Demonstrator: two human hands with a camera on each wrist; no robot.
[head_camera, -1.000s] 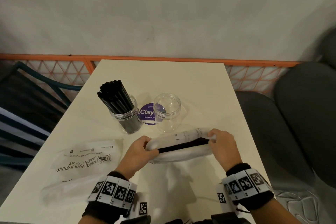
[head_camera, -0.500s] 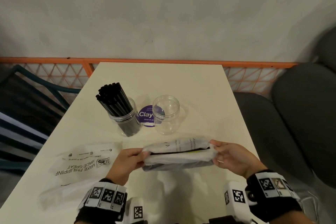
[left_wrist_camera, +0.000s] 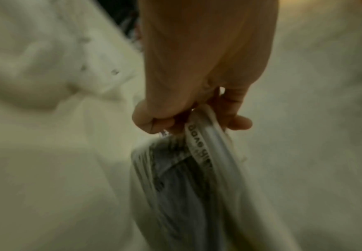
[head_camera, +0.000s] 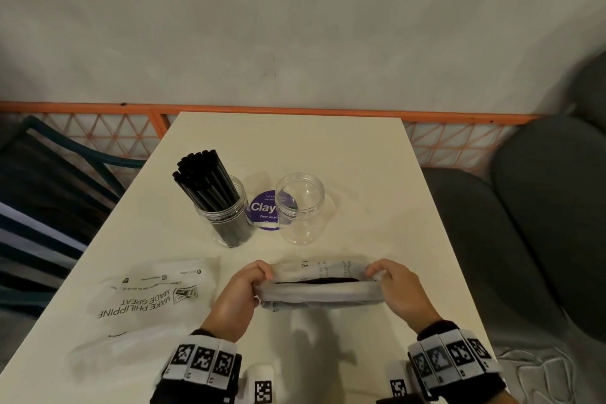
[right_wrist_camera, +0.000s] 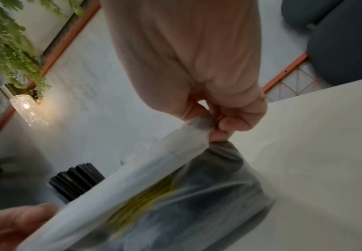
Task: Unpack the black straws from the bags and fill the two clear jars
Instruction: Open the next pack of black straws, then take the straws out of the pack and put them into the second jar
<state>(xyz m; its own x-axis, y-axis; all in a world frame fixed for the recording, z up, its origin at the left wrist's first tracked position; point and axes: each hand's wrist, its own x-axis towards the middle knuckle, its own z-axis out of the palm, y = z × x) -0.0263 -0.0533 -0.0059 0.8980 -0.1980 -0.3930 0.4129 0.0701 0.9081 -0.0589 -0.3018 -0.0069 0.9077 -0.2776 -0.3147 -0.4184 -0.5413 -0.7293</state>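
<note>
I note my left hand (head_camera: 241,293) and right hand (head_camera: 398,289) each pinching an end of the straw bag (head_camera: 323,289), nearer me than the empty clear jar (head_camera: 300,207).

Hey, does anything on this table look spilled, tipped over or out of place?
Nothing spilled or tipped. Both jars stand upright: the filled jar and the empty jar. The only loose item is an emptied bag lying flat and crumpled on the left.

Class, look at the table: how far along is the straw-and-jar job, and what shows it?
Done: one jar is packed with black straws, and an emptied bag lies flat. In hand: left hand and right hand pinch a second bag by its ends. Left: the other jar is empty.
</note>
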